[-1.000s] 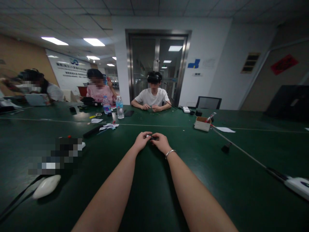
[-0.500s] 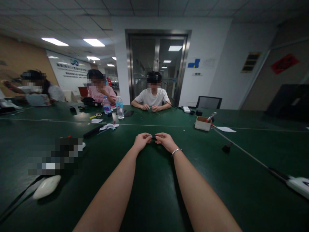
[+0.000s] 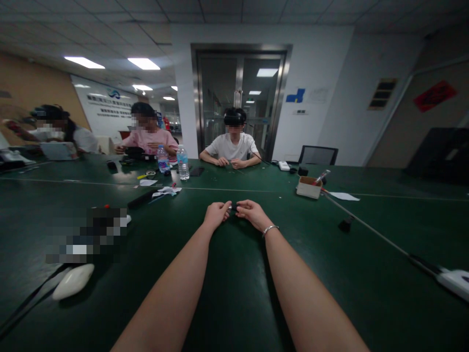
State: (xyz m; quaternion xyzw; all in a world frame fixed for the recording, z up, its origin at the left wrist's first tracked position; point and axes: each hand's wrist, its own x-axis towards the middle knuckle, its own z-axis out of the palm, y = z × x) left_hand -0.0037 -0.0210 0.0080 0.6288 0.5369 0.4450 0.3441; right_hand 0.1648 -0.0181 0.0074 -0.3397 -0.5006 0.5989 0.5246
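Note:
Just above the dark green table (image 3: 234, 274), my two hands meet near the middle of the view. A small dark object (image 3: 234, 208) with a light, shiny end on the left spans the short gap between them. My left hand (image 3: 218, 215) pinches the light end between thumb and fingers. My right hand (image 3: 250, 213), with a silver bracelet at its wrist, grips the dark end with its fingertips. The object is too small to name, and the fingers partly cover it.
At the left lie a white mouse-like object (image 3: 73, 282) and a pixelated item. Further back stand two water bottles (image 3: 182, 162), beside papers. A small box (image 3: 309, 187) with a pen and a cable lie right. Several people sit across the table.
Between my hands, more of the small object shows, including its light end, and my left fingers have shifted on it. Across the table, the person in pink has lowered a hand from the face.

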